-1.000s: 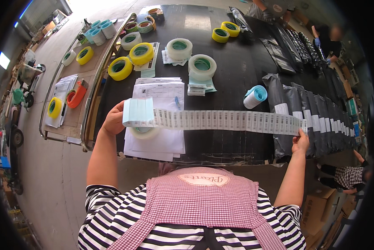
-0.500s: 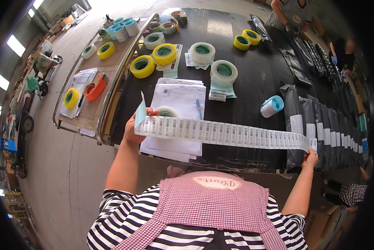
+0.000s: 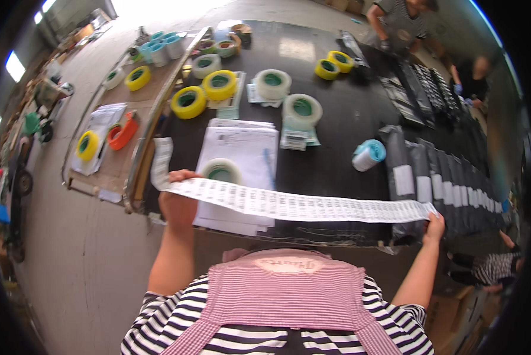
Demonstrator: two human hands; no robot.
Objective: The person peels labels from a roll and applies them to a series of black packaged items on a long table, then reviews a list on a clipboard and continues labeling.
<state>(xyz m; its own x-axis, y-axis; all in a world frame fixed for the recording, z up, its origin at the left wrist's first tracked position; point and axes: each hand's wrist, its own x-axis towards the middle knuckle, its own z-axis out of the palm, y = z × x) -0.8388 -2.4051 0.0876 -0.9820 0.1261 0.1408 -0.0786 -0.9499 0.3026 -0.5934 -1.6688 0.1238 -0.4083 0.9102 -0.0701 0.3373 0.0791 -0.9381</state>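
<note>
A long strip of white barcode labels is stretched between my two hands over the near edge of the black table. My left hand grips it near one end, and a loose tail of the strip curls up past the fingers. At the far right, my right hand pinches the other end, beside the dark wrapped packages. Under the left part of the strip lie a stack of printed sheets, a roll of clear tape and a blue pen. A rolled strip of blue-backed labels rests on the table.
Dark wrapped packages stand in a row at the right. Yellow tape rolls and clear ones sit farther back. A metal-railed cart adjoins the table's left side. Across the table, a person handles dark packages.
The strip's left tail has swung out from standing upright to curling left with its printed side showing. Both hands sit slightly lower, and the view has shifted a little.
</note>
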